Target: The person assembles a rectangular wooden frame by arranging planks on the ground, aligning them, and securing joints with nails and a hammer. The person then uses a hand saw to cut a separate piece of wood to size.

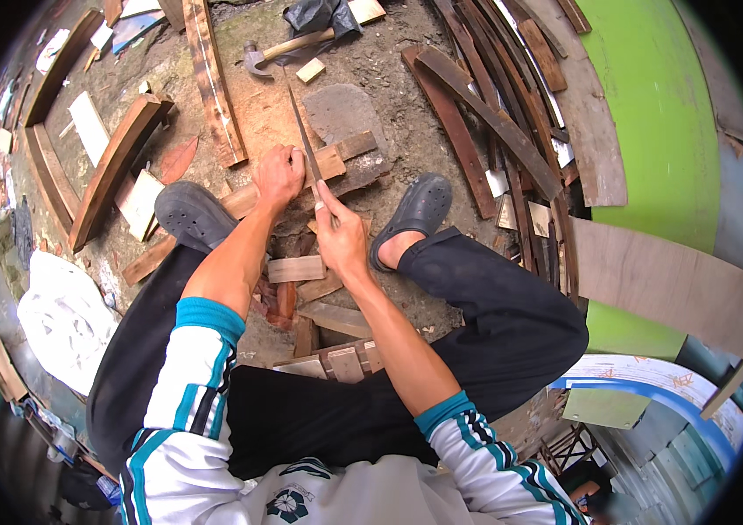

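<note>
My left hand [279, 175] presses down on a short wooden block [333, 161] that lies across a longer plank [240, 203] on the ground. My right hand [340, 236] grips the handle of a long thin blade [302, 127], a saw or big knife, whose edge rests on the block and points away from me. Both feet in dark clogs [189, 213] [417, 210] sit on either side of the plank. I am seated, knees apart, in black trousers.
Small cut wood pieces [312, 289] lie between my legs. A hammer [277, 52] lies ahead near a black bag. Curved wooden pieces [118, 166] sit at left, dark planks [494, 114] at right beside a green curved wall [660, 114].
</note>
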{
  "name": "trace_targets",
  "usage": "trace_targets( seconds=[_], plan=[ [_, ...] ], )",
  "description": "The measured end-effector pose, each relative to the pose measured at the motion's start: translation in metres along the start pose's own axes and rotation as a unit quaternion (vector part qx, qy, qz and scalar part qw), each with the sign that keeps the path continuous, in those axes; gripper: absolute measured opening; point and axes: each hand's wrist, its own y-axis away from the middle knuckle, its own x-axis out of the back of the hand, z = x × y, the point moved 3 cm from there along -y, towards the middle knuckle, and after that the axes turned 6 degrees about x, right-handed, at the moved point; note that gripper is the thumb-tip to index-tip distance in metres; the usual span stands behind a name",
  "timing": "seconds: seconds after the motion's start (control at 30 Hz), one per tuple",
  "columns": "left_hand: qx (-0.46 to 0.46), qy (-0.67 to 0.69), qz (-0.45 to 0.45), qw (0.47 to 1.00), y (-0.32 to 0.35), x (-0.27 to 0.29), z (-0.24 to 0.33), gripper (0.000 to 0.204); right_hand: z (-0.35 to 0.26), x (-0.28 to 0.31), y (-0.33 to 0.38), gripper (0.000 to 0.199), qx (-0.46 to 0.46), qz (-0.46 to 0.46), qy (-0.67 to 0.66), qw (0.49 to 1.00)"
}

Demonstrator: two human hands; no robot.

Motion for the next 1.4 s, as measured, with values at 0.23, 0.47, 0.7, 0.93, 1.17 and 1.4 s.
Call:
trace_targets(
  seconds=[0.23,0.47,0.7,0.93,1.17,1.4],
  plan=[
    [0.021,-0.012,0.033,0.999,0.003,0.003,-0.014,0.038,-0.038,0.057,0.13,0.039,-0.069,-0.055,0.038,0.995],
    [0.025,0.042,0.019,0.999,0.004,0.007,-0.007,0.034,-0.038,0.049,0.099,0.039,-0.065,-0.03,0.058,0.996],
    [0.007,0.012,0.013,1.0,0.004,0.007,-0.01,0.036,-0.047,0.051,0.112,0.04,-0.082,-0.028,0.046,0.995],
    [-0.009,-0.001,0.014,1.0,0.003,0.002,-0.012,0.036,-0.017,0.033,0.085,0.039,-0.028,0.006,0.019,0.999],
    [-0.008,-0.01,0.008,1.0,0.004,0.002,-0.015,0.034,-0.018,0.022,0.066,0.038,-0.036,0.009,0.024,0.999],
    [-0.008,0.007,-0.009,1.0,0.005,0.002,-0.006,0.035,-0.007,0.005,0.026,0.038,-0.121,-0.03,0.038,0.991]
  ],
)
